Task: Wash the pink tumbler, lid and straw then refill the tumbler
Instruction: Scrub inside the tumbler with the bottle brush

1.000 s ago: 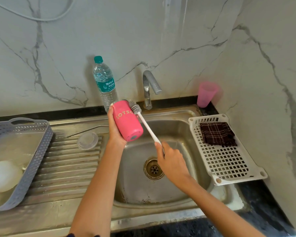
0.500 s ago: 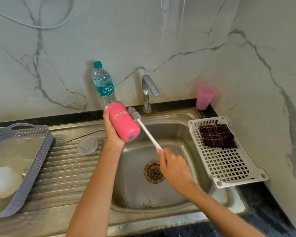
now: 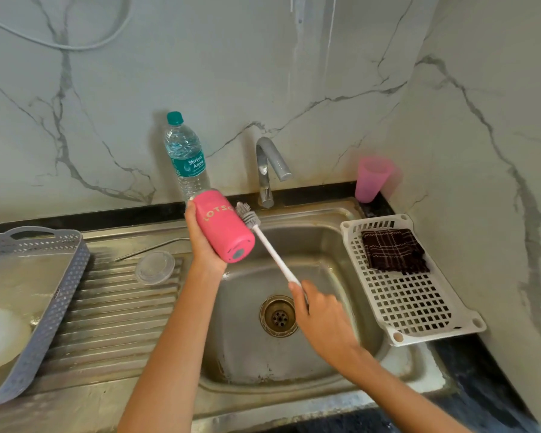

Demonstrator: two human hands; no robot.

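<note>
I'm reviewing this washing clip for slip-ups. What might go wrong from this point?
The left hand holds the tumbler tilted over the sink; a slip would drop it in. The right hand holds the brush by the far end of its handle, so its head, outside the tumbler, may wobble. The water bottle stands just behind the tumbler and might get knocked over.

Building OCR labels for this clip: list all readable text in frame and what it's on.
"Suriya Aqua": label of the water bottle.
"LOTS" plus a partly visible letter: side of the pink tumbler.
Smaller print under the bottle's brand: too small to read.
Nothing else legible.
</note>
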